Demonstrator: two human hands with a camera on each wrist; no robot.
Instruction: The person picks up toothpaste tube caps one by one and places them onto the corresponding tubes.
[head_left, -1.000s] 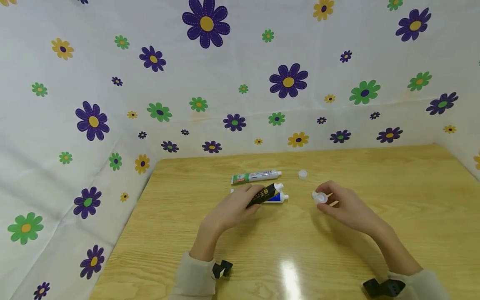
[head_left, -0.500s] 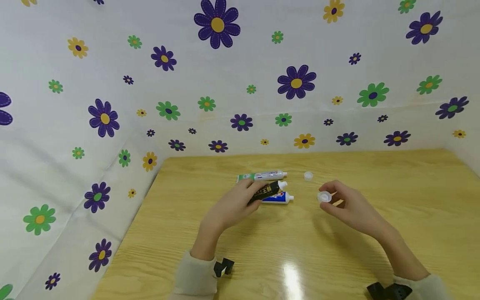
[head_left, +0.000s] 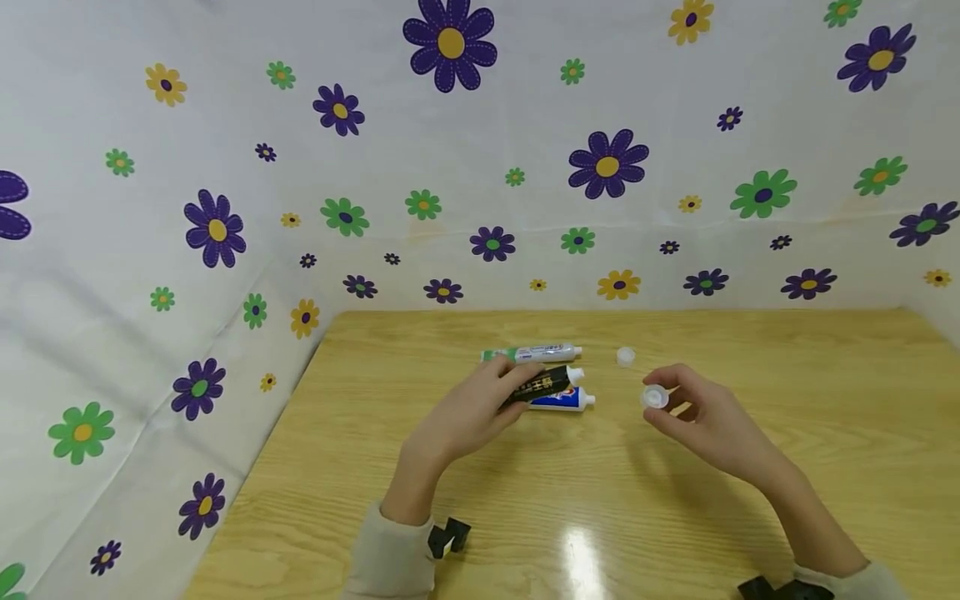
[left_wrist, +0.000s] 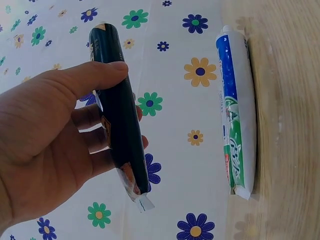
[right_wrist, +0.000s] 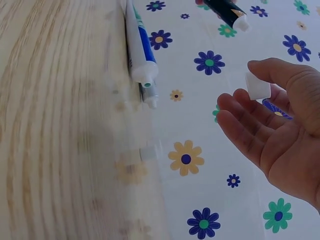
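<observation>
My left hand grips a black toothpaste tube, its white nozzle pointing right. In the left wrist view the thumb lies across the dark tube and the fingers wrap behind it. Thumb and fingers of my right hand pinch a white cap, held to the right of the nozzle with a gap between. The right wrist view shows the cap from its side. Below the black tube lies a blue, green and white toothpaste tube, partly hidden by it and the left hand.
A silver and green toothpaste tube lies farther back, its nozzle to the right. Another white cap sits on the wooden table beyond the right hand. Flowered white cloth rises behind and at the left.
The cap in my right hand has turned, its round face now more toward the head view. The head view has shifted slightly left; the left hand still holds the black tube.
</observation>
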